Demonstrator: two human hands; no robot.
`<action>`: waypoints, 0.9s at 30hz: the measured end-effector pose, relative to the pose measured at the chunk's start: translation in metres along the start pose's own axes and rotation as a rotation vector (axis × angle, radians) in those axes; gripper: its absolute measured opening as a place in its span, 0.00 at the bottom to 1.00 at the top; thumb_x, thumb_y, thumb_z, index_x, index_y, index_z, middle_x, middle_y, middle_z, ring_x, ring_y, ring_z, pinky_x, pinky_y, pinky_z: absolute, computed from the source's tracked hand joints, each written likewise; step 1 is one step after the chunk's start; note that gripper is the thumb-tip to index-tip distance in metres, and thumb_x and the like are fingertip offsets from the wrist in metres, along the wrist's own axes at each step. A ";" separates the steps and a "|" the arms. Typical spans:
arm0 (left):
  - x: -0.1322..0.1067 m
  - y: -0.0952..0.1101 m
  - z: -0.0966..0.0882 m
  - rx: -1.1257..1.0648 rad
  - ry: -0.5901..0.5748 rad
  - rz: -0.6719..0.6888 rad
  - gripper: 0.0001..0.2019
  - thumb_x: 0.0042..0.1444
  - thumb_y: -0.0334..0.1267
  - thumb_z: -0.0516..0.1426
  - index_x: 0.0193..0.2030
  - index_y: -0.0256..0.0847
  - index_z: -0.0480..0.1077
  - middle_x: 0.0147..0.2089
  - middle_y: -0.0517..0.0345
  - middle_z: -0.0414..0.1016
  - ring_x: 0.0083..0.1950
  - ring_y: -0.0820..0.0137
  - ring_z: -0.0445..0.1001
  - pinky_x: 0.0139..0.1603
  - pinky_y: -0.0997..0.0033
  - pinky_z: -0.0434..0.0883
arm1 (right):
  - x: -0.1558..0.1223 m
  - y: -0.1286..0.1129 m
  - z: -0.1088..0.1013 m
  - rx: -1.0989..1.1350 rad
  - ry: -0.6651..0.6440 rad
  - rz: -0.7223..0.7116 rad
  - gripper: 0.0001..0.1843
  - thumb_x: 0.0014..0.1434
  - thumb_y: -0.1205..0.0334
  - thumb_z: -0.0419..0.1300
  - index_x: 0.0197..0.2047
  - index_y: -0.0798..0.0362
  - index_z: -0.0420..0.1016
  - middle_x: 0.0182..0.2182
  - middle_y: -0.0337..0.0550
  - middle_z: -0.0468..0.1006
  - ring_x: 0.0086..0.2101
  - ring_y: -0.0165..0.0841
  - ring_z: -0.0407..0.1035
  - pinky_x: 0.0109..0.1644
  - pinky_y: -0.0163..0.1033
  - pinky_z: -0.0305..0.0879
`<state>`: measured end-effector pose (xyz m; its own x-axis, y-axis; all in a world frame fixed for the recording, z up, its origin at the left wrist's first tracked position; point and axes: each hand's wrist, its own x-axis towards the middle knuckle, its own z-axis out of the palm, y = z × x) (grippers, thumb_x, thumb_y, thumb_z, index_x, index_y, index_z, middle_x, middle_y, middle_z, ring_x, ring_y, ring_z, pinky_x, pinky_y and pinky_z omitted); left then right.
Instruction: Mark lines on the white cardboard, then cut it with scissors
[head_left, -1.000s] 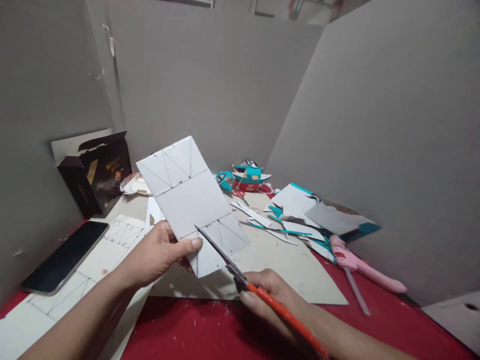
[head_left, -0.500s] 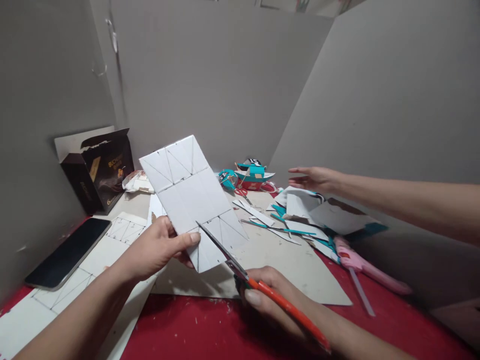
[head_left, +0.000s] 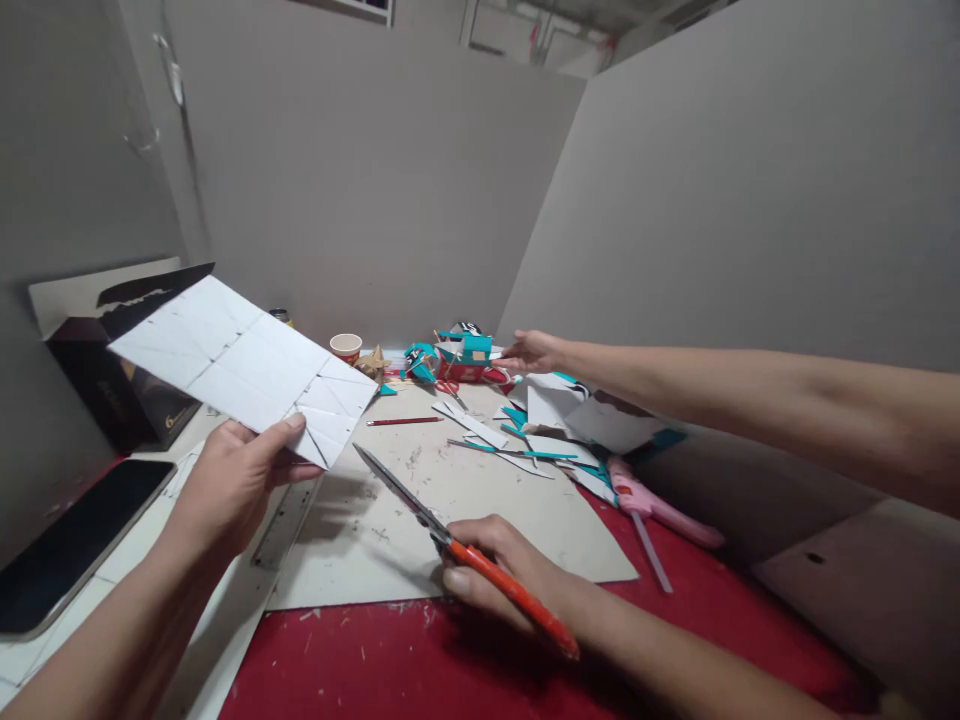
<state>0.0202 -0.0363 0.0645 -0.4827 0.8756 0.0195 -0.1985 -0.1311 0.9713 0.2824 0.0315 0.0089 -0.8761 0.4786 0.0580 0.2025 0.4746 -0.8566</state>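
Raised at the left, my left hand pinches the lower corner of a white card marked with pencil lines and dark ticks. My right hand is wrapped round the orange handles of a pair of scissors. Their blades look closed and point up and left, apart from the card. Below lies a pale cardboard sheet on the red tabletop. Another person's hand reaches in from the right, close to the teal and red paper model at the back.
White and teal paper scraps pile up at the right, beside a pink glue gun. A phone and a dark box are at the left. Farther back are a paper cup, a pencil and small red scissors.
The card has moved left and turned, away from the scissors blades. The other person's hand has reached farther in toward the paper model. The view has shifted to the right.
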 end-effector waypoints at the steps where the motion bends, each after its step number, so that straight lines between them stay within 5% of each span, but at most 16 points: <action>1: 0.000 0.000 0.001 -0.008 0.029 0.002 0.10 0.46 0.37 0.67 0.22 0.34 0.74 0.30 0.53 0.80 0.29 0.69 0.77 0.30 0.75 0.80 | 0.001 0.002 0.001 -0.007 0.014 0.007 0.24 0.59 0.41 0.55 0.25 0.52 0.57 0.21 0.32 0.54 0.24 0.26 0.48 0.25 0.32 0.47; 8: -0.004 -0.007 0.009 -0.046 0.044 -0.035 0.08 0.45 0.36 0.67 0.30 0.32 0.77 0.34 0.51 0.81 0.32 0.67 0.79 0.28 0.74 0.80 | 0.004 0.004 0.009 0.031 0.247 0.059 0.21 0.55 0.48 0.62 0.27 0.51 0.57 0.22 0.31 0.57 0.24 0.25 0.52 0.25 0.31 0.52; 17: -0.011 -0.023 0.023 -0.032 0.002 -0.080 0.09 0.46 0.36 0.68 0.29 0.35 0.75 0.27 0.57 0.80 0.30 0.68 0.79 0.30 0.76 0.79 | 0.039 -0.023 0.013 0.279 0.541 -0.095 0.19 0.51 0.53 0.70 0.32 0.52 0.65 0.26 0.37 0.73 0.26 0.30 0.68 0.28 0.35 0.65; 24: -0.019 -0.022 0.022 0.037 -0.043 -0.137 0.10 0.49 0.38 0.67 0.27 0.35 0.74 0.21 0.57 0.78 0.24 0.68 0.77 0.25 0.78 0.75 | 0.086 -0.021 0.026 0.343 0.698 -0.120 0.22 0.47 0.50 0.72 0.30 0.51 0.63 0.21 0.30 0.67 0.21 0.27 0.66 0.25 0.34 0.66; 27: -0.018 -0.024 0.023 -0.033 -0.088 -0.054 0.09 0.48 0.37 0.67 0.27 0.36 0.73 0.20 0.58 0.76 0.24 0.70 0.76 0.25 0.79 0.74 | 0.092 -0.022 0.030 0.390 0.724 -0.132 0.22 0.47 0.52 0.72 0.31 0.51 0.62 0.21 0.28 0.67 0.19 0.25 0.65 0.24 0.32 0.65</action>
<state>0.0533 -0.0386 0.0462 -0.3943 0.9189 -0.0102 -0.2508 -0.0970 0.9632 0.1841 0.0423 0.0179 -0.3566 0.8571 0.3718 -0.1653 0.3338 -0.9280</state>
